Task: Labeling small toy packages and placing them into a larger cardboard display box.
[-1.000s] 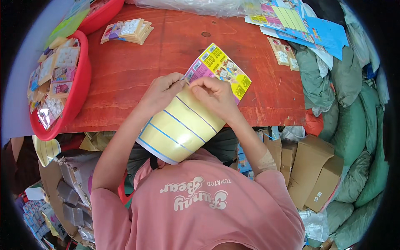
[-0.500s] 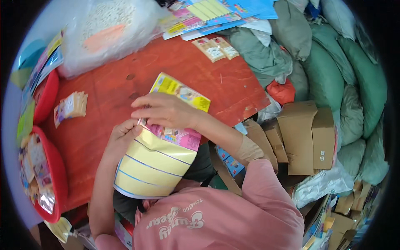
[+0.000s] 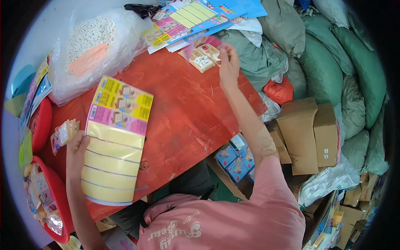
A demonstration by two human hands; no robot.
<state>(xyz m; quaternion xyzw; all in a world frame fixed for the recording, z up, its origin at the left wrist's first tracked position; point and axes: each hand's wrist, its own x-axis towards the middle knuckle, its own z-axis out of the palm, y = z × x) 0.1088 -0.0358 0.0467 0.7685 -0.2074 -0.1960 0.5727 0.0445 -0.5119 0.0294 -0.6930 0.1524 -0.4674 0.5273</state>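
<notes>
My left hand (image 3: pixel 77 146) pinches the left edge of a sticker sheet (image 3: pixel 114 158), yellow and pink at the top with pale yellow blank strips below. The sheet lies over the red table's near left part. At the far right corner, my right hand (image 3: pixel 230 66) is closed on a thin pink sticker (image 3: pixel 210 41), blurred by motion. It hangs over two small light-brown trays (image 3: pixel 203 61) with white pieces in them. Beside my left hand stands a small stack of similar trays (image 3: pixel 64 134) with a purple label on its face.
On the left are red basins (image 3: pixel 58 196), one filled with small packs. A clear plastic bag of white pellets (image 3: pixel 89 35) holds an orange scoop (image 3: pixel 88 59). Printed sheets (image 3: pixel 187 18) lie at the back. Green sacks (image 3: pixel 323 58) and cardboard boxes (image 3: pixel 298 133) stand on the right.
My hands have parted. My left hand has carried the sheet leftward and flattened it out; my right hand has moved to the far trays with a pink sticker.
</notes>
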